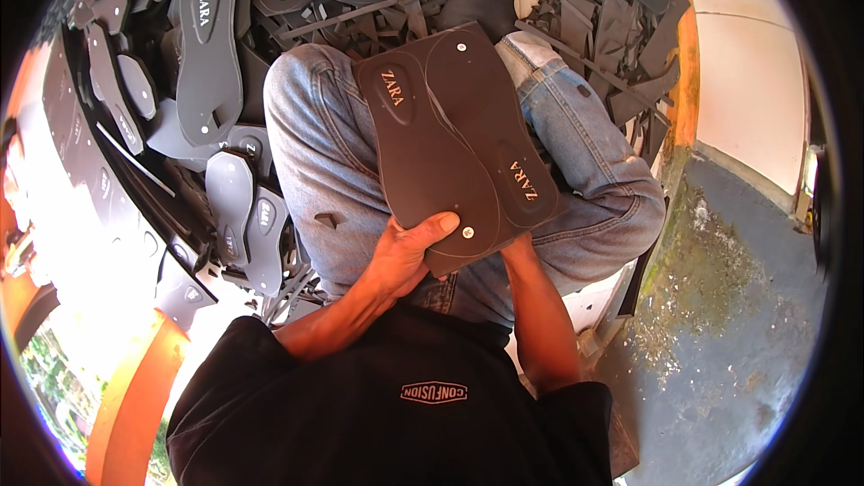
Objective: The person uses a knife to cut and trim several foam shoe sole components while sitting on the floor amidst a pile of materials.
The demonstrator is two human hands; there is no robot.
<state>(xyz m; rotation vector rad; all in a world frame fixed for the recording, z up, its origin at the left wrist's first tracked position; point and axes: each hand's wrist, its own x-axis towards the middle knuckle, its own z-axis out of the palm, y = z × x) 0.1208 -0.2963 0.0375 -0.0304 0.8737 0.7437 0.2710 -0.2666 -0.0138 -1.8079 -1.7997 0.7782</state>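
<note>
A dark foam sheet (454, 139) rests tilted across my lap, cut or pressed with two sandal sole outlines lying head to tail. Each outline carries an oval heel mark with pale lettering and a small white dot near its other end. My left hand (407, 250) is closed on the sheet's near left corner, thumb on top and fingers beneath. From the right, my right hand (517, 248) goes under the sheet's near edge, so its fingers are hidden.
Loose dark soles (209, 58) are heaped to the left and ahead. Dark offcuts (594, 40) pile up at the far right beside an orange edge (681, 45). A small scrap (330, 220) sits on my left jeans leg. Grey stained floor (720, 306) lies to the right.
</note>
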